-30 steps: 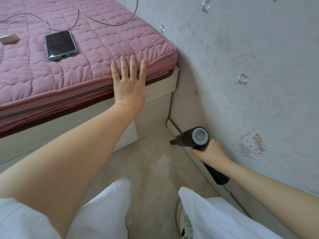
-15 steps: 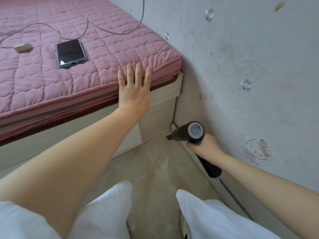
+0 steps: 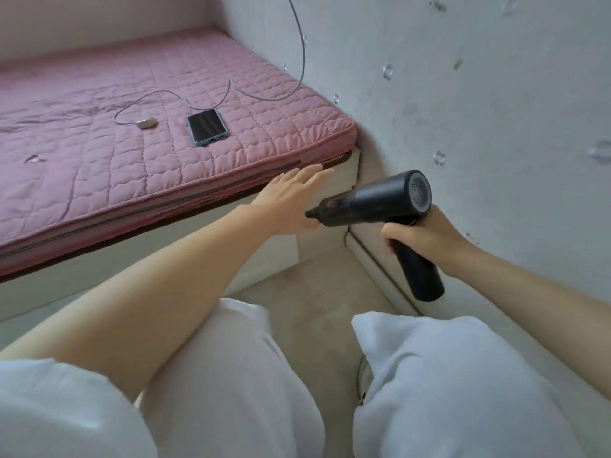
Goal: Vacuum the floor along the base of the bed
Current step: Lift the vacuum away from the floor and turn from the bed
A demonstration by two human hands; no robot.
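My right hand grips the handle of a black handheld vacuum. Its nozzle points left and hovers in the air well above the floor, close to my left hand. My left hand is flat with fingers together, at the edge of the bed beside the pink quilted mattress; whether it touches the edge I cannot tell. The white bed base meets the beige floor below, in the corner by the wall.
A phone and a small charger with a cable lie on the mattress. The grey wall with flower stickers runs along the right, with a skirting board at its foot. My white-clad knees fill the foreground.
My right hand lifted the vacuum from the floor corner up to bed-edge height. My left hand slid off the mattress top toward the edge. The view tilted up toward the bed.
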